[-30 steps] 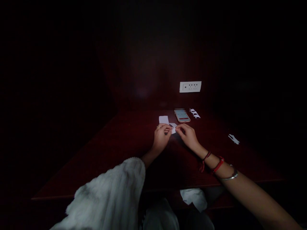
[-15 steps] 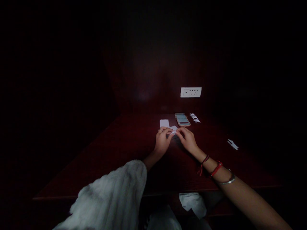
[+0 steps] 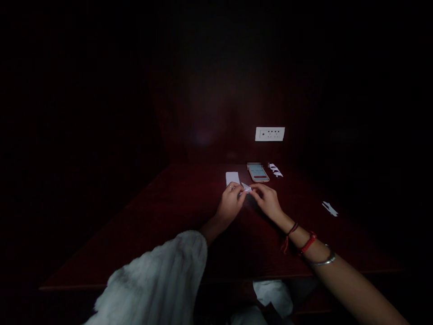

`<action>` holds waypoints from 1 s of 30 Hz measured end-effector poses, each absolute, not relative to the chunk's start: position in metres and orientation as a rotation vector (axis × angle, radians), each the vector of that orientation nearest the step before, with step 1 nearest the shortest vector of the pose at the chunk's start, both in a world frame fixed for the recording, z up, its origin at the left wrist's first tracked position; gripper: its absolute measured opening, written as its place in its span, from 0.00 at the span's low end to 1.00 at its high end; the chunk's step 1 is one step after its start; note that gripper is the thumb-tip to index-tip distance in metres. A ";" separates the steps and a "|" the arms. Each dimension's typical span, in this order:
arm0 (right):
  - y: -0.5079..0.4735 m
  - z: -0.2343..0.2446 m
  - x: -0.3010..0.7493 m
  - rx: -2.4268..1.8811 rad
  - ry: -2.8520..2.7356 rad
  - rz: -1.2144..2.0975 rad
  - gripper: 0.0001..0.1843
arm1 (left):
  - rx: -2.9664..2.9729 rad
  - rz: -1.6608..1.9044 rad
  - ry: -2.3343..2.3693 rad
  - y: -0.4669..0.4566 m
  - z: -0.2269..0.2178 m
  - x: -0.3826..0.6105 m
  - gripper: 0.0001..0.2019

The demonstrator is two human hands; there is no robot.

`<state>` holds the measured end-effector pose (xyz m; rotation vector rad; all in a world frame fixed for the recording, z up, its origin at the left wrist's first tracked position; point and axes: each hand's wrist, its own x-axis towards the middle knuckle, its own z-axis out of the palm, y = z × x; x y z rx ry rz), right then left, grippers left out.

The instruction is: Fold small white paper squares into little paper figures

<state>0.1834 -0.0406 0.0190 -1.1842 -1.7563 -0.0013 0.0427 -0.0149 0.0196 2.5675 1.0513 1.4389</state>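
Observation:
A small folded piece of white paper (image 3: 246, 188) is held between both hands just above the dark red table (image 3: 176, 207). My left hand (image 3: 230, 199) pinches its left side, thumb and fingers closed, with a ring on one finger. On the other side, my right hand (image 3: 269, 201) grips the paper's right edge between thumb and fingertips. Behind my left hand lies a flat white sheet of paper (image 3: 232, 178), its lower part covered by the fingers. The exact folds are too small to make out.
A phone (image 3: 258, 172) with a lit screen lies beyond my right hand. Folded white paper pieces (image 3: 276, 170) lie to its right, and white paper strips (image 3: 330, 209) farther right. A socket panel (image 3: 269, 134) is on the back wall.
The folded paper has turned between my fingers and now shows a narrower, pointed shape. Both hands still grip it. The whole view has shifted slightly, so the scene sits lower.

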 end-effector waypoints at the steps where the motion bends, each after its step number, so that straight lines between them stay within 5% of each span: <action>1: -0.040 0.019 0.184 -1.186 -1.758 0.001 0.09 | 2.580 1.428 1.058 -0.015 0.020 0.043 0.03; 30: -0.042 0.026 0.192 -1.137 -1.938 0.022 0.08 | 2.821 1.073 1.270 -0.020 0.022 0.040 0.06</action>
